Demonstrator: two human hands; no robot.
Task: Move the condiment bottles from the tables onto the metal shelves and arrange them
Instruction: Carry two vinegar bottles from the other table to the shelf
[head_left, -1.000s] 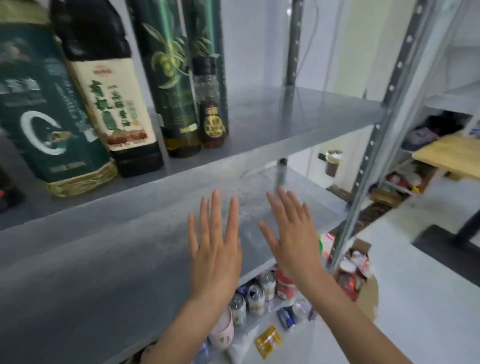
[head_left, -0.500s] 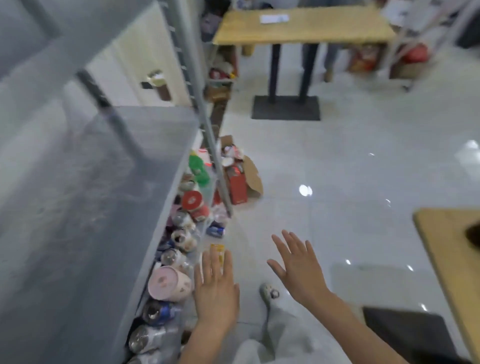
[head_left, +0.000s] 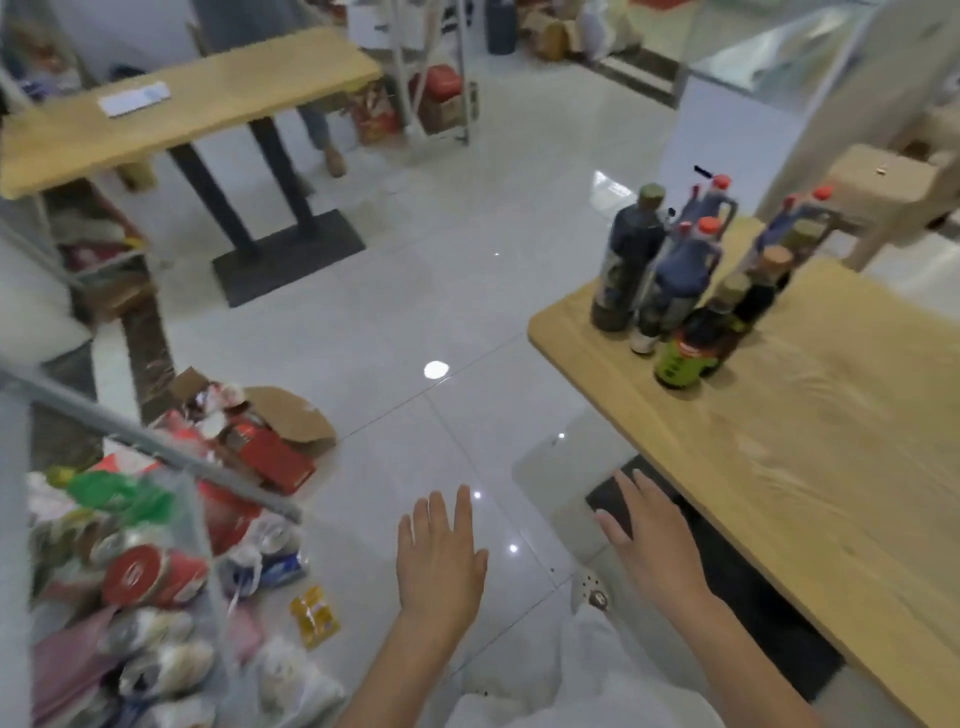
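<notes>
While left hand (head_left: 439, 561) and right hand (head_left: 649, 540) hover, dark-filled bottles (head_left: 685, 278) crowd one table (head_left: 831, 467).

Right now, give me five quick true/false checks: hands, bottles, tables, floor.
1. The left hand and right hand are both empty, with fingers straight. True.
2. The bottles stand clustered at a corner of the near table. True.
3. The far table also holds bottles. False: only a sheet of paper shows on it.
4. The right hand touches a bottle. False: it is apart from them, low beside the near table's edge.
5. A yellow packet lies on the floor. True.
</notes>
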